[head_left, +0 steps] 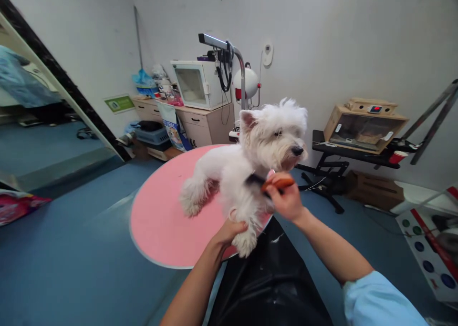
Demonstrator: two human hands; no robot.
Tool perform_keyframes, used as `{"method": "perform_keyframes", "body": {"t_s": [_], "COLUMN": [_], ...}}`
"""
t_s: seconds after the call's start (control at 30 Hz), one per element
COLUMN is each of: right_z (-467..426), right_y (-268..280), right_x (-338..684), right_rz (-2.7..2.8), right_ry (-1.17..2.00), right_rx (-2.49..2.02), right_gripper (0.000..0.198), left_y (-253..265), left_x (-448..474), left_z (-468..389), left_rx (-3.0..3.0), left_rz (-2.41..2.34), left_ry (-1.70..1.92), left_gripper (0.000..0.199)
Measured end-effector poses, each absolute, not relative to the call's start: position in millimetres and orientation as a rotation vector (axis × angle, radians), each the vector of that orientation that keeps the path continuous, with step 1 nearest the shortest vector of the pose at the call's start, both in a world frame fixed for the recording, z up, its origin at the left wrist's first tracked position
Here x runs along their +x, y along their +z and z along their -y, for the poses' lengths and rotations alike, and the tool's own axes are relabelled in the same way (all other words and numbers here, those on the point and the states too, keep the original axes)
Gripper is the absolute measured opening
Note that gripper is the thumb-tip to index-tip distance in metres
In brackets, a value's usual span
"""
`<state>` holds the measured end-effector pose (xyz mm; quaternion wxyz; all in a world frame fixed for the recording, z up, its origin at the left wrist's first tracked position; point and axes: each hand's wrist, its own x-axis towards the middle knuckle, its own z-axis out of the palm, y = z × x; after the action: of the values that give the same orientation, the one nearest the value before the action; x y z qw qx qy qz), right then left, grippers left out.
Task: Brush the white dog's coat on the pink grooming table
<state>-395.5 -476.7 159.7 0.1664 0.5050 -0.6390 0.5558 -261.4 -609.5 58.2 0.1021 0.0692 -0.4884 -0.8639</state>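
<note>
A white, shaggy-headed dog (229,166) is on a round pink table (161,221), its head turned to the right. My left hand (232,231) is wrapped round one of its front legs, just above the fluffy paw (246,242). In my right hand (288,199) is a grooming brush (275,184) with an orange-brown handle. The brush's dark head, blurred, lies against the fur of the dog's shoulder and chest. My right fingers are closed round the handle. The fingers of my left hand are partly hidden behind the leg.
A metal grooming arm (243,78) with black straps rises behind the dog. Against the wall stand cabinets (200,126) bearing a white glass-fronted box (207,85). To the right, a black stand (322,147) carries a wooden case (361,128) and a red cup (398,157). A black apron (272,278) hangs before me.
</note>
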Motion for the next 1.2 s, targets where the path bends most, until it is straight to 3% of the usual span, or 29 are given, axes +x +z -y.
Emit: {"method": "perform_keyframes", "body": {"t_s": [0.07,0.2,0.33,0.47,0.53,0.6,0.73,0.87,0.93,1.0,1.13,1.2], "right_z": [474,469,467,468,468,469,467,463,461,460,455,452], "right_y": [155,144,132,123,121,121,127,127,124,120,113,113], "right_x": [-394,-394,-394,-396,-396,-399,-404,-400,-397,-394,-396,-401], "right_rz": [1.926,1.787,1.985,1.864,1.901,2.002,1.809,2.024,2.035,1.889,1.976,1.968], "right_ry": [1.614,1.739,1.835,1.928,1.968,1.943,1.894,1.904,1.881,1.909,1.97,1.936], "right_rx": [1.511,1.192,1.398,1.083,1.187,1.276,0.971,1.309,1.189,1.0,1.137,0.978], "right_gripper": [0.01,0.011,0.011,0.015,0.016,0.016,0.018,0.017,0.018,0.018,0.018,0.019], "left_y": [58,62,65,64,62,59,55,59,62,65,59,53], "left_x": [-262,-262,-264,-269,-271,-273,-275,-276,-277,-279,-281,-281], "left_z": [609,607,603,599,597,595,594,592,591,590,591,593], "left_rx": [0.218,0.254,0.365,0.465,0.482,0.509,0.531,0.559,0.59,0.637,0.645,0.627], "left_rz": [1.452,1.462,1.456,1.486,1.504,1.498,1.491,1.373,1.346,1.363,1.365,1.368], "left_ry": [-2.551,-2.513,-2.461,-2.38,-2.335,-2.294,-2.178,-2.22,-2.228,-2.179,-2.2,-2.221], "left_gripper": [0.052,0.049,0.037,0.03,0.026,0.027,0.034,0.049,0.057,0.058,0.059,0.059]}}
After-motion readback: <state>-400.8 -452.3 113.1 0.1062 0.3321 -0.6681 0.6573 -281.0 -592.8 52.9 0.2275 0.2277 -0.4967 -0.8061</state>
